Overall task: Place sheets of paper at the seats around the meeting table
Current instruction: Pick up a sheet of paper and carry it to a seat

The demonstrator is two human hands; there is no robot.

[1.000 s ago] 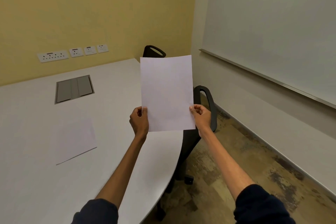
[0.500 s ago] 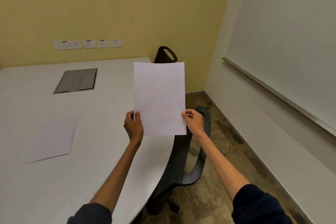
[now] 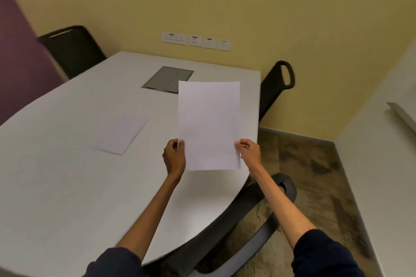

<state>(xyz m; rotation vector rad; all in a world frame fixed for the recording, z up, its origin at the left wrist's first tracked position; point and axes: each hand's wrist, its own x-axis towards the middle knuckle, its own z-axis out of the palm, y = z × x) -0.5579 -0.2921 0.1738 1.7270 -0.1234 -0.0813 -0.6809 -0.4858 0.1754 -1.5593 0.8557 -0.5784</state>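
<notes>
Above the table [image 3: 67,186], both hands' fingers [image 3: 244,144] pinch a blank white sheet [image 3: 209,123] (upright, uncreased) by its lower edges.

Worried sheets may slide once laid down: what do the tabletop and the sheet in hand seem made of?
Tabletop: looks like pale matte laminate, smooth and even, with no glare; the core is hidden. Held sheet: thin plain white paper, standing flat while the left hand and right hand pinch its lower edges. Smooth on smooth, so it could slide.
</notes>
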